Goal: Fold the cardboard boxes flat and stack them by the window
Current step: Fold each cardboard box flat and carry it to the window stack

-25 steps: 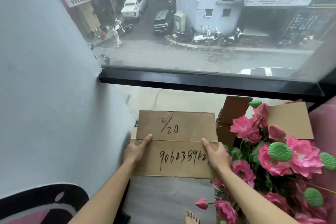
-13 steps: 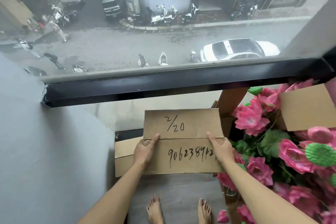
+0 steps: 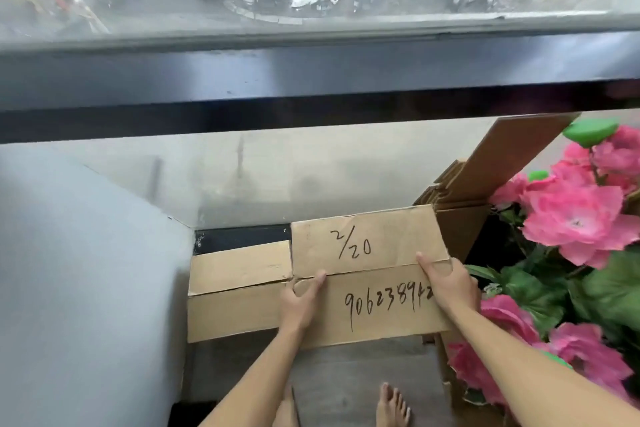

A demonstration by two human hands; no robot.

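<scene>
- The left hand [image 3: 300,302] and right hand [image 3: 450,286] each grip the flattened brown cardboard box [image 3: 367,274], inked "2/20".
- It lies, apparently, on a second flat matte cardboard piece [image 3: 239,291] below the black-framed window [image 3: 311,80].

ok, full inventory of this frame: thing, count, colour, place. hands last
flattened box with writing: 1, brown, black handwritten numbers, held over the floor below the window
plain flattened cardboard: 1 stack, count of sheets unclear, brown, under and left of the written box
cardboard box with flowers: 1, brown, flaps up, right of the written box
artificial flowers: several, pink with green leaves, right edge
window frame: 1, black, across the middle
wall: grey, left
floor: grey wood-look, bottom
bare feet: 2, bottom centre
left hand: grips the written box at its left edge
right hand: grips its right edge
</scene>
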